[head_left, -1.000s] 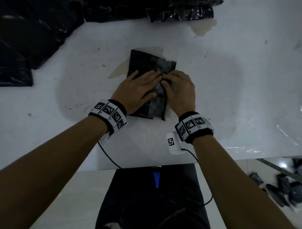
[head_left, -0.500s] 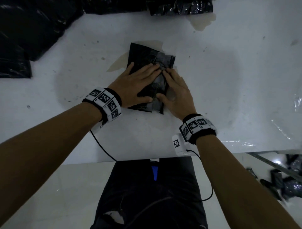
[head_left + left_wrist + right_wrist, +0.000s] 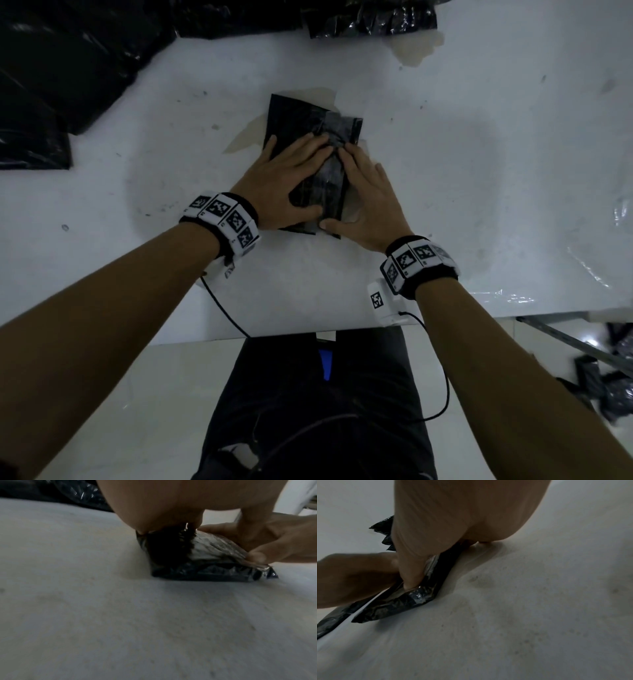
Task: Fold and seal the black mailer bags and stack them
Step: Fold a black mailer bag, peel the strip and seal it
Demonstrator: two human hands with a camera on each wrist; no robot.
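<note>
Folded black mailer bag (image 3: 310, 137) lies centre frame on the white table (image 3: 479, 205); left hand (image 3: 284, 185) and right hand (image 3: 368, 202) lie flat on it, fingers straight, grasping nothing, tips meeting over the glossy flap (image 3: 339, 137). Judgement: press evenly along the flap seam from middle outward so the adhesive bonds without wrinkles. More black bags (image 3: 68, 68) sit upper left.

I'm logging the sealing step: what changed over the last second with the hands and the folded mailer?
The right hand slid back toward the person along the mailer's right edge, fingers going from curled at the flap to flat, thumb now at the near edge. The left hand stayed pressed flat on the mailer, which kept its place on the table. Nothing was picked up or let go.
</note>
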